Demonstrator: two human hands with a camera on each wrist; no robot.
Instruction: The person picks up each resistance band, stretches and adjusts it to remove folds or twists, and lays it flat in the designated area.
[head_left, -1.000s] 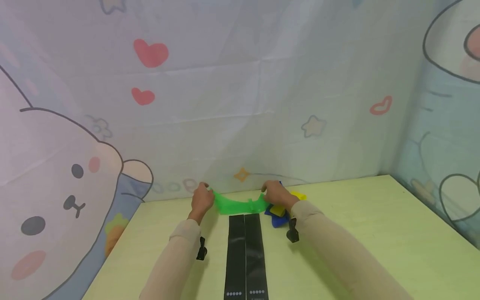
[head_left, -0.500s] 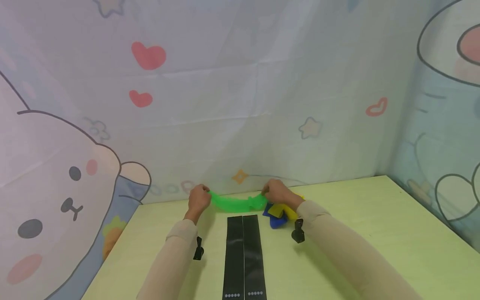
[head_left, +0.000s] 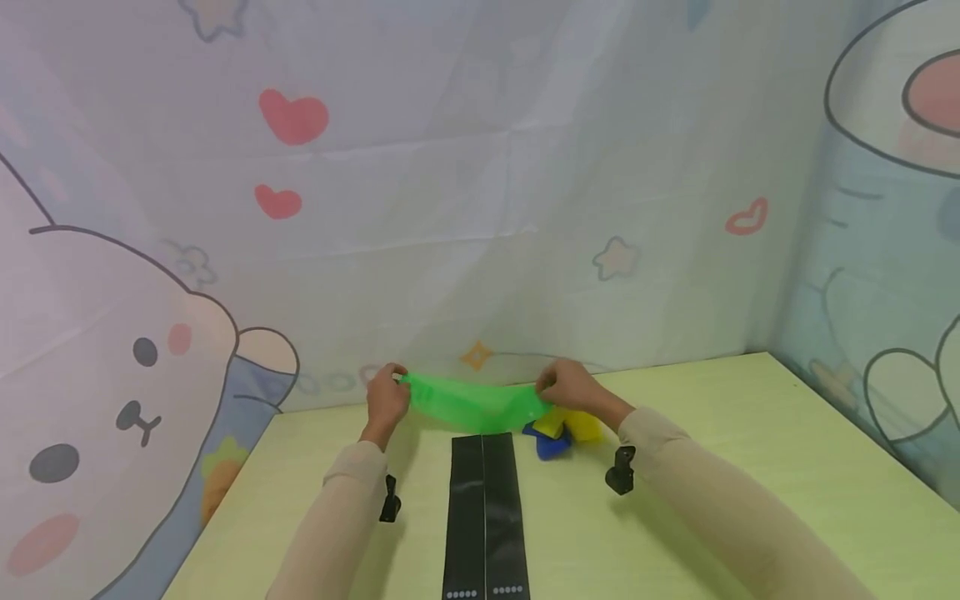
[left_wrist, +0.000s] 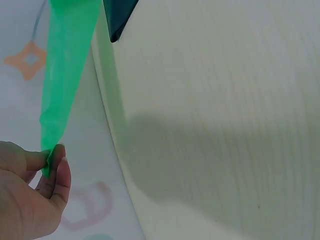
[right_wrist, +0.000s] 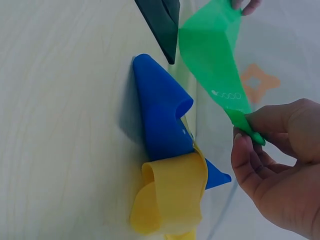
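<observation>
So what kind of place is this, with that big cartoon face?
Maybe an indoor activity corner: there's a pale table, a creased cartoon backdrop behind it, and a green band held between the left hand and right hand.

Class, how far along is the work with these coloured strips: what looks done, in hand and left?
Apparently done: two black strips lie flat, side by side, on the table. In hand: the left hand and right hand pinch the green strip by its ends. Probably left: the blue strip and yellow strip, bunched and not yet flat.
</observation>
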